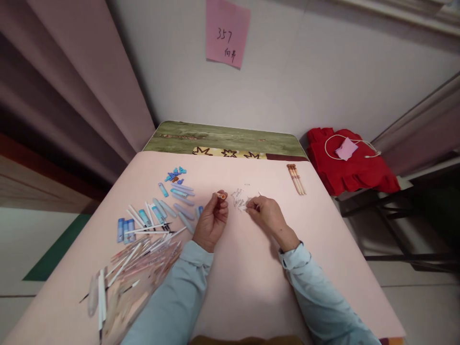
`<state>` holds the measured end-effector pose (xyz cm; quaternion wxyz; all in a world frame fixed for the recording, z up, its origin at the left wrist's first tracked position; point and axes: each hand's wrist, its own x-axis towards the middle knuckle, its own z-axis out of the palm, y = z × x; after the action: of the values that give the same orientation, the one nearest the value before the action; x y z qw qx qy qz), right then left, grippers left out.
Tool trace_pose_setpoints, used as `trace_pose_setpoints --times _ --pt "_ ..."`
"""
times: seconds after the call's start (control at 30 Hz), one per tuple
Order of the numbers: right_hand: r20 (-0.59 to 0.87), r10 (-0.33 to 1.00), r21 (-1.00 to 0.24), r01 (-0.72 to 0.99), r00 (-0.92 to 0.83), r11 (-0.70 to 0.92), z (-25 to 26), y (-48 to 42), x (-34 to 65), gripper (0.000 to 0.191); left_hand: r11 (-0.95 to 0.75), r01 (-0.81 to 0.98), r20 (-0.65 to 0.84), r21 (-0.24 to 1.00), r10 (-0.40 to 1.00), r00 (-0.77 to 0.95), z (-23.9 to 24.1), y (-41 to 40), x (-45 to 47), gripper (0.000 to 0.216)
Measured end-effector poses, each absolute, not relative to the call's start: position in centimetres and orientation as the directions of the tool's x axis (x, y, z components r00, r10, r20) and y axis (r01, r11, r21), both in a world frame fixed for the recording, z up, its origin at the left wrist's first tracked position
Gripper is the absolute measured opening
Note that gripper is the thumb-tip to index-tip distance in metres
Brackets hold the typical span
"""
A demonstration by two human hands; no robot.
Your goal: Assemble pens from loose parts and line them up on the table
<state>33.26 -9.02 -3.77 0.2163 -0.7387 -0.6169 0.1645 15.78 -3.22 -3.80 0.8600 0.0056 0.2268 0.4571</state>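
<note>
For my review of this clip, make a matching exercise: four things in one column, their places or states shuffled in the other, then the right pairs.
Column one
1. Left hand
2. Right hand
3. Brown-topped pens
4. Pink note

Column two
A. Lying side by side near the far right of the pink tabletop
B. On the wall, with handwriting
C. Holding a short tube
D. Fingertips at a cluster of small pale pieces

Pairs: 1-C, 2-D, 3-A, 4-B
</note>
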Motion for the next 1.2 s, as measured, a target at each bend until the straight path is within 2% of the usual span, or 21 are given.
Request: trace_pose_setpoints --times 0.2,0.33,0.43,0.57,0.63,0.7,0.8,0.9,1.2 --pt "0.002 0.986 -0.497 0.856 0.167 -0.144 -3.6 -8.9 33.0 0.012 0.619 -0.782 -0.428 0.069 0.727 0.537 -3.2 -3.4 15.5 0.027" --pt "0.005 0.987 -0.516 0.846 0.163 -0.137 -3.2 -9.2 33.2 0.013 0.614 -0.787 -0.428 0.060 0.728 0.536 -3.3 -3.3 15.4 0.029" --pt "0.040 0.980 -0.636 0.761 0.193 -0.124 -2.6 -9.6 33.4 0.011 0.606 -0.793 -0.425 0.059 0.734 0.529 -3.4 -3.2 15.4 0.028" --pt "0.058 0.965 -0.892 0.448 0.254 -0.064 -1.1 -10.2 32.4 0.007 0.608 -0.791 -0.421 0.074 0.738 0.528 -3.6 -3.3 15.6 0.026" --pt "0.061 0.961 -0.949 0.313 0.271 -0.028 -0.2 -10.4 31.6 0.012 0.637 -0.760 -0.412 0.132 0.732 0.543 -3.8 -3.4 15.8 0.021" --pt "0.090 0.952 -0.960 0.278 0.292 0.005 0.7 -10.7 30.9 0.014 0.660 -0.717 -0.401 0.223 0.733 0.550 -3.9 -3.7 16.0 0.016" --pt "0.138 0.943 -0.944 0.330 0.302 0.032 1.6 -11.0 30.4 0.011 0.647 -0.675 -0.384 0.353 0.759 0.526 -4.1 -4.2 16.3 0.012" --pt "0.162 0.945 -0.915 0.401 0.285 0.036 1.7 -11.2 30.3 0.009 0.615 -0.658 -0.360 0.434 0.788 0.499 -4.2 -4.4 16.4 0.010" --pt "0.231 0.933 -0.769 0.639 0.274 0.003 1.2 -11.0 30.3 0.007 0.565 -0.623 -0.276 0.541 0.819 0.503 -4.7 -4.5 16.6 0.023"
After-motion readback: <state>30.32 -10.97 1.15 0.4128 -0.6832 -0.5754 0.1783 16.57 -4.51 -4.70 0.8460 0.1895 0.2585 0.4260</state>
